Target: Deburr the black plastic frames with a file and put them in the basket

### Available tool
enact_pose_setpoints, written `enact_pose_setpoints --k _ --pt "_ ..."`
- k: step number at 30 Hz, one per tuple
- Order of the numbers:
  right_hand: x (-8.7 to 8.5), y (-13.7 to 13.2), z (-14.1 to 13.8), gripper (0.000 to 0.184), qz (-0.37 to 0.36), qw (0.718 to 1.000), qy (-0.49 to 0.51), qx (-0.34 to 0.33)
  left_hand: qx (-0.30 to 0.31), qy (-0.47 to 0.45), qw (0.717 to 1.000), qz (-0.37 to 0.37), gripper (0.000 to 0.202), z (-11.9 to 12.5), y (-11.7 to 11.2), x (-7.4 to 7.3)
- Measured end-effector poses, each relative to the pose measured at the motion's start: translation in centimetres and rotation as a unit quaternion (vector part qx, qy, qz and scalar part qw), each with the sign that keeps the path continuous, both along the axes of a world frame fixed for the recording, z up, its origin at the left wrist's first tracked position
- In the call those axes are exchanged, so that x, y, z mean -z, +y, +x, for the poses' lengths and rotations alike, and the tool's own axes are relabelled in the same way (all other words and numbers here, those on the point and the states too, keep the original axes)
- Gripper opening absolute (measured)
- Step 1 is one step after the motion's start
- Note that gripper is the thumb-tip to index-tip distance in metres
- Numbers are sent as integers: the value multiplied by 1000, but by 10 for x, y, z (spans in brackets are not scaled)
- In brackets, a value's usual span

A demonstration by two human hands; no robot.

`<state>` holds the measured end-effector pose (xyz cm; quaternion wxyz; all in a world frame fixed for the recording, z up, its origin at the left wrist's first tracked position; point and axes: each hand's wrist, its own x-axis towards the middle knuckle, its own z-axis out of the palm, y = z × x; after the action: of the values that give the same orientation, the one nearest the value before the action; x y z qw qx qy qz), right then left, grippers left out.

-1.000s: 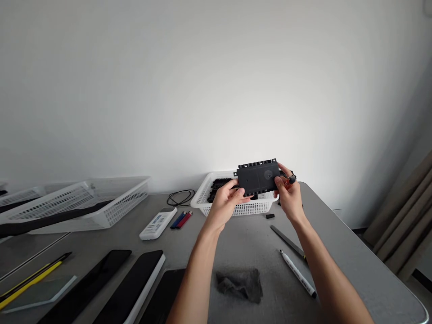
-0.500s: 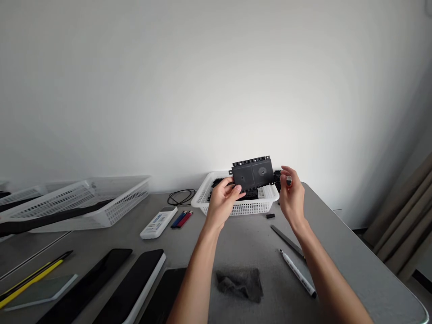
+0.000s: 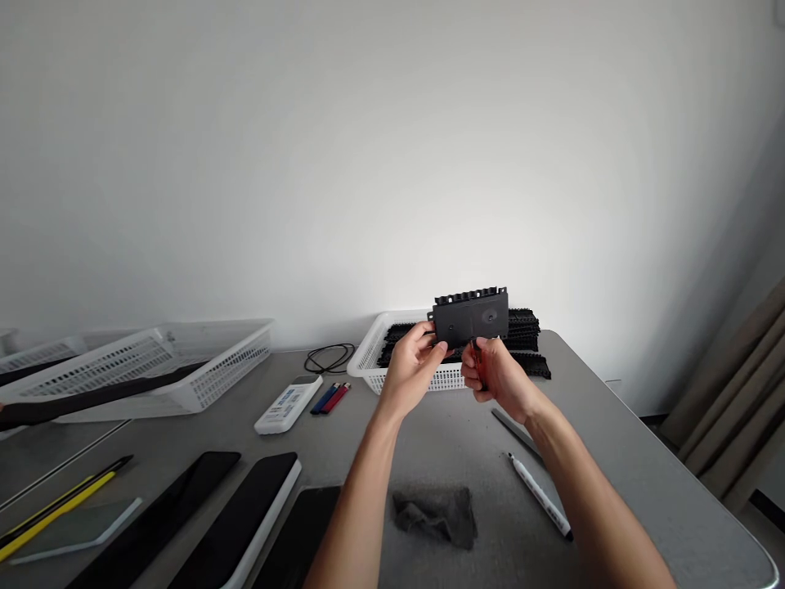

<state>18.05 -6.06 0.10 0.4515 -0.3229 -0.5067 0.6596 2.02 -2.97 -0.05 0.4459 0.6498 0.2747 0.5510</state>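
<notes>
Black panel [image 3: 469, 321], head view: held up off the grey table [image 3: 441, 442], with the white basket [image 3: 446, 379] behind it. Left hand [image 3: 414, 364]: gripping the panel's lower left corner. Right hand [image 3: 500, 376]: closed around a red item [image 3: 479, 366], partly hidden, at the panel's lower edge.

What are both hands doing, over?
Left hand gripping black plate. Right hand holding orange tool at its lower edge. White basket behind.

We see a black panel [image 3: 471, 320], an orange-red tool [image 3: 478, 366], white basket [image 3: 429, 381] patterned with holes, blue lighter [image 3: 325, 398], red lighter [image 3: 336, 398], grey counter [image 3: 638, 474].
</notes>
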Motion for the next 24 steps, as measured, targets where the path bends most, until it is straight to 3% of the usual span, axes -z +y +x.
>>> enact_pose_setpoints --k 5,24 --pt "2 0 -7 31 -13 999 8 -47 -2 49 998 30 26 0 -3 -2" --pt "-4 -2 -6 22 -97 993 34 -58 -2 116 992 57 18 0 -8 -4"
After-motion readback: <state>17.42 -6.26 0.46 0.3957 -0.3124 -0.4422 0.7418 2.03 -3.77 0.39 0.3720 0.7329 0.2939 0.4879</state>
